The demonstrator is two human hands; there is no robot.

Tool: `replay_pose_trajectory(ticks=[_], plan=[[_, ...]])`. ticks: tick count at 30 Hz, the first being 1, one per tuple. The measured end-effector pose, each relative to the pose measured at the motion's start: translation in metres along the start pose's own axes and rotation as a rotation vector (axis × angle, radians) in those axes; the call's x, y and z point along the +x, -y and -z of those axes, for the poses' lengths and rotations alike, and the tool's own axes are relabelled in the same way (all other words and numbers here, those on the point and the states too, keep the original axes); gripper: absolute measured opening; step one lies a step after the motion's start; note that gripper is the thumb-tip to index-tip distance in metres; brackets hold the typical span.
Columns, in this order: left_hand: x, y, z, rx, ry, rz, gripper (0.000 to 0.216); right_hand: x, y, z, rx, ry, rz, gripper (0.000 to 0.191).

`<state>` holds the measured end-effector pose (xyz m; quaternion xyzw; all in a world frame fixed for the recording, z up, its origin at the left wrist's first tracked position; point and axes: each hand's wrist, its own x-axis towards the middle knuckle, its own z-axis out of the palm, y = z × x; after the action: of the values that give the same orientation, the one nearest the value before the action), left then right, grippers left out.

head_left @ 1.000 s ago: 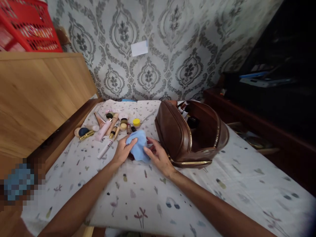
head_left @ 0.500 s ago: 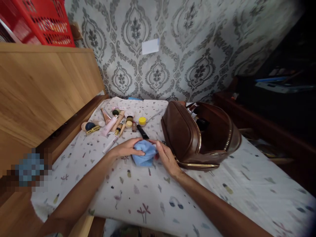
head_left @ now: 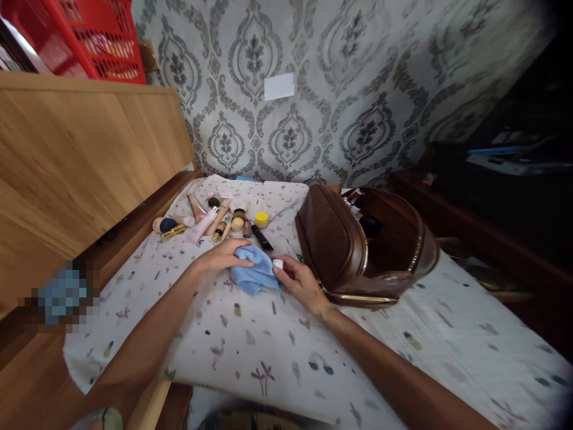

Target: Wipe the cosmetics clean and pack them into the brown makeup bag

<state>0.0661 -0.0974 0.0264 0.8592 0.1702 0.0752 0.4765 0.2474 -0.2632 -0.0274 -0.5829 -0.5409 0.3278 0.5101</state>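
Note:
A light blue cloth [head_left: 253, 272] lies bunched on the patterned sheet [head_left: 313, 358]. My left hand [head_left: 219, 257] grips the cloth's upper left side with curled fingers. My right hand [head_left: 301, 282] is closed at the cloth's right edge and pinches a small white-tipped item [head_left: 278, 264] that I cannot name. Just right of my right hand stands an open brown leather toiletry bag [head_left: 358, 245] with a gold zip.
Several cosmetics lie in a cluster [head_left: 215, 218] behind the cloth: tubes, a yellow-lidded jar [head_left: 261, 218], a black stick [head_left: 261, 237]. A wooden board [head_left: 80, 161] rises on the left with a red basket [head_left: 94, 36] above. Dark furniture [head_left: 492, 197] stands on the right.
The cloth has been lowered and bunched onto the sheet. My left hand shifted onto its upper left, and a small white-tipped item now shows at my right fingertips. The camera moved slightly.

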Motion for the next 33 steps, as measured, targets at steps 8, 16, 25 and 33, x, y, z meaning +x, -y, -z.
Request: replay_pose_trajectory(ticks=[8, 16, 25, 33], plan=[[0.001, 0.021, 0.010, -0.197, -0.252, 0.058, 0.051, -0.004, 0.000, 0.001, 0.009, 0.009, 0.070, 0.045], [-0.004, -0.023, -0.021, 0.059, -0.211, -0.154, 0.044, -0.011, 0.009, -0.001, -0.189, -0.009, 0.218, 0.040], [-0.005, -0.022, -0.005, 0.165, 0.175, -0.025, 0.042, -0.011, 0.005, -0.002, -0.141, -0.047, 0.206, 0.042], [-0.010, -0.012, 0.010, 0.097, 0.257, 0.066, 0.046, -0.008, 0.003, 0.000, -0.086, -0.066, 0.096, 0.039]])
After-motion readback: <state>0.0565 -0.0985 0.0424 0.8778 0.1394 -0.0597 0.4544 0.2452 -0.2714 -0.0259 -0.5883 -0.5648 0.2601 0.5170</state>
